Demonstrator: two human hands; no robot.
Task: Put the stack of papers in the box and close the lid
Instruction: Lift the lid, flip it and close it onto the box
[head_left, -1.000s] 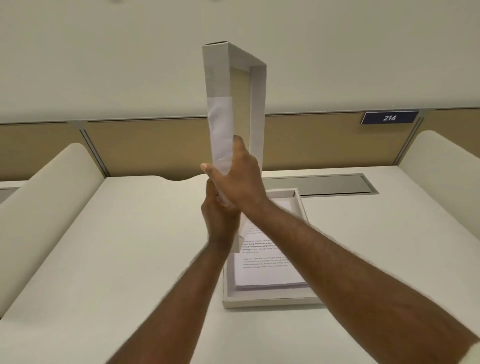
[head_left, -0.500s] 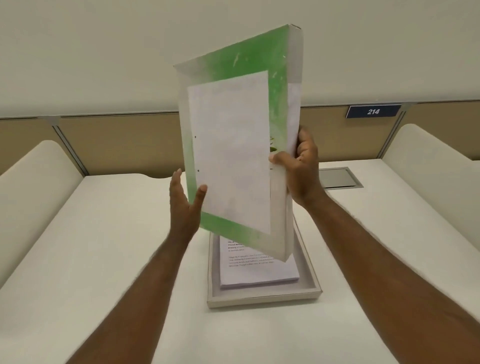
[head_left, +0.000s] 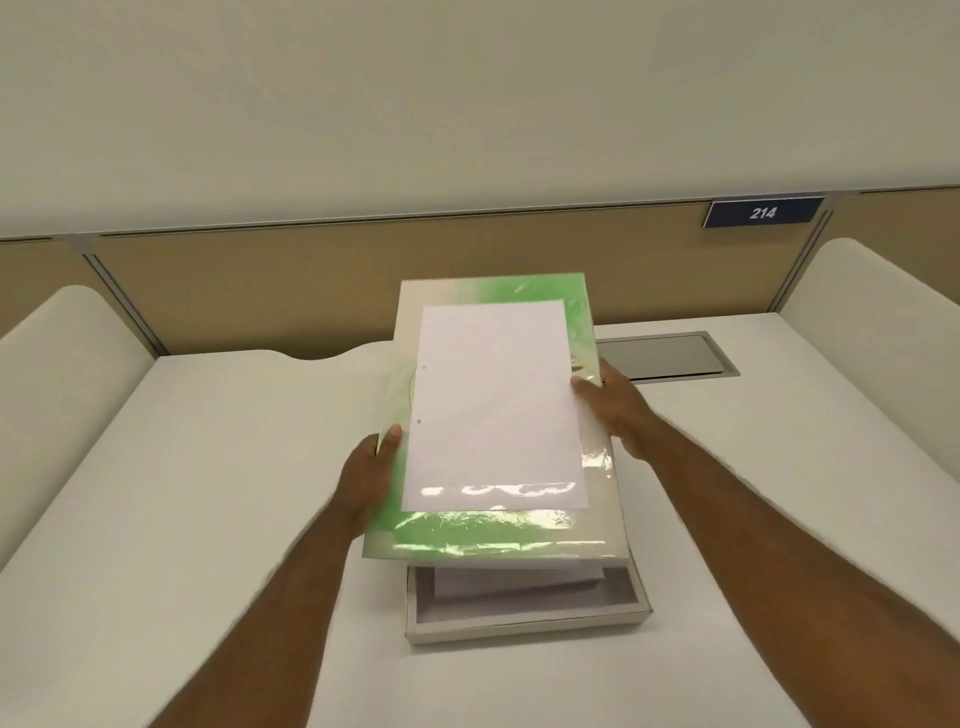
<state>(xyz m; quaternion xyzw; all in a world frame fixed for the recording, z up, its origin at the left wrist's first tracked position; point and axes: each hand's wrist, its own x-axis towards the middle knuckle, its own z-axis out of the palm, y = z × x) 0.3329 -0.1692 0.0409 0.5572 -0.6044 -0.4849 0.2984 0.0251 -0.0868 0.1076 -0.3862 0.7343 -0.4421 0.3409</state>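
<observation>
Centre of the frame: lid (head_left: 493, 415), top face up, green-and-white and glossy, with a white sheet (head_left: 496, 405) lying flat against that face; two small punch holes mark the sheet's left margin; glare streaks cross the lid's near end. Left hand (head_left: 366, 480) grasps the lid's left edge, thumb on top near the sheet's left margin, fingers hidden beneath; right hand (head_left: 615, 410) grasps the right edge, thumb on the top face, fingers wrapped under and out of sight. Lid held above the box (head_left: 524, 621), tilted slightly, its near edge raised clear of the box's near wall, its far end extending toward the upper centre; whether the far end touches the box cannot be told. Lower centre: box, shallow and pale, resting on the desk (head_left: 208, 519); only its near part shows below the lid; papers (head_left: 519, 579) lie inside it, their near edge visible as a white stack set back from the near wall, leaving a bare strip of box floor. Right of centre, behind the right hand: grey hatch (head_left: 670, 353) set flush in the desk. Upper right: dark plate (head_left: 762, 212) reading 214, fixed to the tan partition (head_left: 260, 291). Far left and far right: pale rounded dividers (head_left: 62, 374) flanking the desk; both forearms enter from the lower edge.
</observation>
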